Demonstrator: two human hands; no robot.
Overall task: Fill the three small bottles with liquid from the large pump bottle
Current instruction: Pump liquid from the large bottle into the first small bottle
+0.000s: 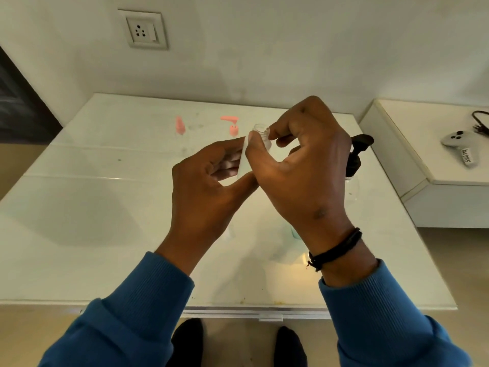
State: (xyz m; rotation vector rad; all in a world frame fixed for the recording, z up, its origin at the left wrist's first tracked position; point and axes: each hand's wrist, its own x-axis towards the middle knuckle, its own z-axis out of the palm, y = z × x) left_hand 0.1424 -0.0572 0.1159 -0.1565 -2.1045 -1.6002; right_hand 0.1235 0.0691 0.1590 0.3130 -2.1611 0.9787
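Above the middle of the white table I hold a small bottle with a white body and a clear, uncapped neck. My left hand grips its body from the left, thumb under it. My right hand pinches the bottle near its neck between thumb and forefinger. The large pump bottle, with a black pump head and a clear body, stands just behind my right hand and is mostly hidden by it. A pink pump top and a pink cap lie on the table further back.
A pale teal thing shows under my right wrist, mostly hidden. A lower white side table stands at the right with a game controller and a black cable. A wall socket is behind.
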